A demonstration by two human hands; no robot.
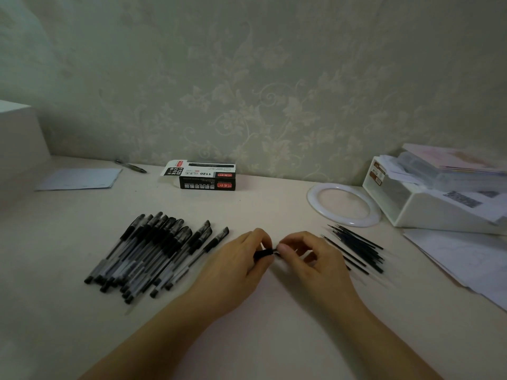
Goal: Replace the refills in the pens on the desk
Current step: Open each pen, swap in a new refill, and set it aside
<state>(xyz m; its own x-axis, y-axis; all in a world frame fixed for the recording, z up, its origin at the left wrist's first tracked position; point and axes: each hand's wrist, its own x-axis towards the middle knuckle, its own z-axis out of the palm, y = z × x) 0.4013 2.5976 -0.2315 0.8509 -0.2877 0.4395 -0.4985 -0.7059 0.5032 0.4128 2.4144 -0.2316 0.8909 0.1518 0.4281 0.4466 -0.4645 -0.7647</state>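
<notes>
A pile of several black gel pens [153, 253] lies on the pale desk [260, 311] at the left. Several thin dark refills [356, 248] lie in a loose heap at the right. Between them, my left hand [241, 272] grips a black pen [264, 253] by its dark grip section; most of the pen is hidden inside the hand. My right hand [310, 259] pinches the pen's tip end with thumb and fingers. The two hands nearly touch just above the desk.
A black and white pen box [203, 175] stands at the back by the wall. A lone pen [131, 166] and a sheet of paper [79, 179] lie back left. A white ring [344, 204], a white organiser [433, 193] and loose papers [461, 259] fill the right side.
</notes>
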